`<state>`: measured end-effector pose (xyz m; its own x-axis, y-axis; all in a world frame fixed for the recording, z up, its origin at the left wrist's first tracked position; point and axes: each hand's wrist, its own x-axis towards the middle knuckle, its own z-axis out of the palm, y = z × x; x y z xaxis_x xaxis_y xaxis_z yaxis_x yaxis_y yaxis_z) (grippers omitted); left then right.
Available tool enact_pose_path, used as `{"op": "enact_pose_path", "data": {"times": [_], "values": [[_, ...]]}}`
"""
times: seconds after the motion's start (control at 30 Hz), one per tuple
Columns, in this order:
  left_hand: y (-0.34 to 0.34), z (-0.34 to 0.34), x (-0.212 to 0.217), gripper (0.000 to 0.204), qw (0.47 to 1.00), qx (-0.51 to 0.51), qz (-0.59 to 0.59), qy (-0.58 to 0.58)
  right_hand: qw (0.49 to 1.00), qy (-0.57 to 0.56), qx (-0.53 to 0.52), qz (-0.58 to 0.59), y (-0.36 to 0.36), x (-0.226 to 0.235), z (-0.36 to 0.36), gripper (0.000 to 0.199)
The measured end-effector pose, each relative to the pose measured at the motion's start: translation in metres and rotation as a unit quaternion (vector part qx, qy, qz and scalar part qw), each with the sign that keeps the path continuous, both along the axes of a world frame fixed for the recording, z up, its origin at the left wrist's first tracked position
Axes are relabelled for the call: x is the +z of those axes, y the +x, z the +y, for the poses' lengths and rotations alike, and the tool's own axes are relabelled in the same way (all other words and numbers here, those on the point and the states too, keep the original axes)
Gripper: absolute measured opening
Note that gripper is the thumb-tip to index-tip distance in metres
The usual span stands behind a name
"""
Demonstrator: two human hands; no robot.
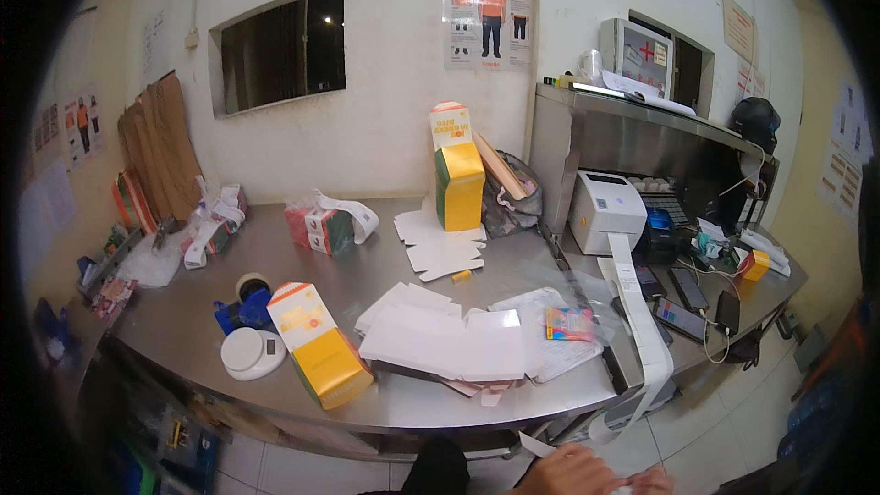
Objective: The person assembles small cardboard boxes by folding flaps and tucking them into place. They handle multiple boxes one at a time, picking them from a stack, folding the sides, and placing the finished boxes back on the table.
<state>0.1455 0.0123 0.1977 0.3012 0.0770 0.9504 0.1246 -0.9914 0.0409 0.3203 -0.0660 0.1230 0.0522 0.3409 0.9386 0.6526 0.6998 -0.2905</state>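
Both hands are low at the right, close together in front of the table and cut off by the lower edge of the picture. My left hand (570,471) has its fingers curled, and a pointed white piece of paper (536,445) sticks out on its left side. Beside it, my right hand (650,481) is closed, with a bit of white showing between the two hands; what it grips is mostly hidden. Just above the hands hangs a long white label strip (653,357), running from the white label printer (608,208) over the table edge.
On the metal table (412,408) stand two yellow-and-white cartons (335,371) (460,188), flat white carton blanks (445,344), a round white scale (252,354), a blue tape dispenser (243,312) and wrapped packages (330,227). Phones (681,319) and cables lie at the right.
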Motion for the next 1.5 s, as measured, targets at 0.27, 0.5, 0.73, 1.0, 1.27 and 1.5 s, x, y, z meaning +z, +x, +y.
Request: {"op": "enact_pose_path", "data": {"times": [0.27,0.5,0.73,1.0,1.27,1.5], "values": [[-0.036,-0.004,-0.104,0.018,0.918,-0.008,0.041,-0.394,0.986,-0.148,0.078,-0.003,-0.062,-0.004,0.025,0.014],[-0.082,-0.027,-0.125,0.018,0.933,0.188,-0.01,-0.308,0.909,-0.393,0.13,0.051,-0.112,0.006,0.041,0.015],[-0.1,-0.01,-0.137,0.012,0.928,0.12,0.052,-0.349,0.838,-0.504,0.177,0.113,-0.124,0.005,0.044,0.012],[-0.088,-0.016,-0.136,0.024,0.841,0.14,0.012,-0.522,0.939,-0.309,0.143,0.036,-0.118,-0.012,0.043,0.013],[-0.092,-0.019,-0.137,0.025,0.784,0.149,0.019,-0.603,0.924,-0.372,0.081,0.033,-0.119,-0.009,0.041,0.01],[-0.103,-0.017,-0.125,0.019,0.863,0.114,0.124,-0.477,0.884,-0.422,0.173,0.102,-0.119,-0.003,0.041,0.013]]}}
